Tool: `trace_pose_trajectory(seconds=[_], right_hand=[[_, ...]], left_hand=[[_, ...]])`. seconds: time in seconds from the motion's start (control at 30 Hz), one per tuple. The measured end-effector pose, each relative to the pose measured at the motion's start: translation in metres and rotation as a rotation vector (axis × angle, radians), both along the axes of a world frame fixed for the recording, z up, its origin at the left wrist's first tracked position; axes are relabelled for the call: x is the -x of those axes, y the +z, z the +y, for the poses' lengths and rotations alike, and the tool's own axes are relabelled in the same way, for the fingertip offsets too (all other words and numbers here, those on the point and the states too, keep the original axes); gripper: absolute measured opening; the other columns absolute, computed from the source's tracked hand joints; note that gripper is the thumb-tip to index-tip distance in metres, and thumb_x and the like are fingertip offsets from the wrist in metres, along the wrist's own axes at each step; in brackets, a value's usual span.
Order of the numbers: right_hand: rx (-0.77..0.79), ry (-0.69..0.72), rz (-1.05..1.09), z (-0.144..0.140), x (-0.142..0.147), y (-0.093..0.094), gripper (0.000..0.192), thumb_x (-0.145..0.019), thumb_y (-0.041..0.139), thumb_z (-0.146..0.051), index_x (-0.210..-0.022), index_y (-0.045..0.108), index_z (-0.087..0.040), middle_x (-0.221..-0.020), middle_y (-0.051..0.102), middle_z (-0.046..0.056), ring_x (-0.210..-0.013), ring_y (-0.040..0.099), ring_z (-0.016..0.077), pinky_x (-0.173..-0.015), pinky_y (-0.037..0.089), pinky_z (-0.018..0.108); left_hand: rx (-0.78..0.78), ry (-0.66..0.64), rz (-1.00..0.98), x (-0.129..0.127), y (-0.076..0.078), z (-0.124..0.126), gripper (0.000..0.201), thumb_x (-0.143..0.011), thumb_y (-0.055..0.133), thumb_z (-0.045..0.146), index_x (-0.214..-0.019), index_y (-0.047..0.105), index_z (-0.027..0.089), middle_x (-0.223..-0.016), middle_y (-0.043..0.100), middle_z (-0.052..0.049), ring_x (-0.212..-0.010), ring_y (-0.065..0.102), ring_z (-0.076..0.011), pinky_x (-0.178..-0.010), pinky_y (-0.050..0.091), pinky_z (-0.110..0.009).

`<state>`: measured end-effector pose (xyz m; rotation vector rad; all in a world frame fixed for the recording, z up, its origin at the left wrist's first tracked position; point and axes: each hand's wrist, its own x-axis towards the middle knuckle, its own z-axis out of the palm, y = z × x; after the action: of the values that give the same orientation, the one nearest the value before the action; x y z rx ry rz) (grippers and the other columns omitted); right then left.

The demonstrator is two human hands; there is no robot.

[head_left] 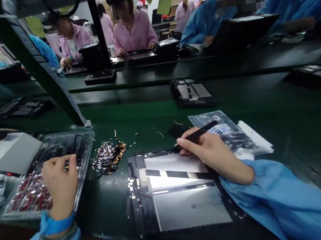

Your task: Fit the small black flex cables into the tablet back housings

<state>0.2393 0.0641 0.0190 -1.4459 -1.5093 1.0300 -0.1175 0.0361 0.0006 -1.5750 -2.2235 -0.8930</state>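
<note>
A black tool (201, 131) is pinched in the right hand (216, 152) by the far edge of the opened device (178, 194), laid flat on the bench (107, 209); light pressure is wanted! Over the tray (91, 137), the left hand's (61, 183) fingers are curled in; anything pinched there cannot be made out.

Green bench (135, 112), open device (190, 210), tray (90, 141), cable pile (108, 156)

Glare whitens the metal plate (164, 182) at six o'clock; the dim table (129, 112) smears (stretched, too) toward four o'clock.
</note>
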Motion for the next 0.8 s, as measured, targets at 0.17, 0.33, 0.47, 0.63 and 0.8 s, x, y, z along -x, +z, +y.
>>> trace_pose_trajectory(seconds=[0.17, 0.33, 0.47, 0.63, 0.8], right_hand=[[-0.058, -0.016, -0.137, -0.002, -0.001, -0.003, 0.030, -0.080, 0.062, -0.049, -0.081, 0.061, -0.018, -0.060, 0.067, 0.002, -0.062, 0.067, 0.0189, -0.062, 0.053, 0.031], [-0.136, -0.095, 0.071, -0.004, -0.002, 0.006, 0.037, -0.076, 0.065, -0.054, -0.077, 0.058, -0.018, -0.061, 0.065, 0.003, -0.055, 0.065, 0.0179, -0.053, 0.055, 0.029], [-0.430, -0.042, 0.085, -0.006, -0.003, 0.021, 0.024, -0.088, 0.055, -0.042, -0.080, 0.063, -0.020, -0.084, 0.069, 0.006, -0.078, 0.068, 0.0190, -0.071, 0.057, 0.034], [-0.568, 0.243, -0.171, -0.015, 0.009, 0.036, 0.016, -0.090, 0.049, -0.021, -0.098, 0.063, -0.022, -0.093, 0.070, 0.006, -0.076, 0.067, 0.0164, -0.060, 0.055, 0.026], [-0.759, 0.433, -0.421, -0.018, 0.037, 0.030, 0.033, -0.092, 0.049, -0.022, -0.124, 0.055, -0.018, -0.097, 0.072, 0.005, -0.083, 0.069, 0.0153, -0.070, 0.055, 0.024]], left_hand=[[-0.213, -0.120, -0.464, -0.024, 0.020, -0.010, 0.021, -0.092, 0.046, 0.042, -0.094, 0.056, 0.023, -0.085, 0.056, 0.001, -0.090, 0.056, -0.0179, -0.090, 0.043, -0.036], [-0.250, -0.374, -1.320, -0.054, 0.032, -0.011, 0.024, -0.077, 0.068, 0.040, -0.078, 0.054, 0.020, -0.064, 0.043, 0.005, -0.056, 0.043, -0.0087, -0.058, 0.050, -0.025], [0.059, -0.490, -1.535, -0.078, 0.034, -0.011, 0.031, -0.065, 0.078, 0.034, -0.072, 0.052, 0.018, -0.051, 0.034, 0.009, -0.044, 0.032, -0.0045, -0.041, 0.040, -0.017], [0.259, -0.684, -1.375, -0.109, 0.025, -0.013, 0.029, -0.080, 0.060, 0.045, -0.087, 0.057, 0.017, -0.053, 0.043, 0.007, -0.040, 0.042, -0.0067, -0.042, 0.043, -0.021], [0.077, -0.763, -0.571, -0.127, 0.015, -0.017, 0.019, -0.090, 0.046, 0.027, -0.097, 0.061, 0.019, -0.082, 0.064, -0.004, -0.074, 0.063, -0.0149, -0.068, 0.050, -0.026]])
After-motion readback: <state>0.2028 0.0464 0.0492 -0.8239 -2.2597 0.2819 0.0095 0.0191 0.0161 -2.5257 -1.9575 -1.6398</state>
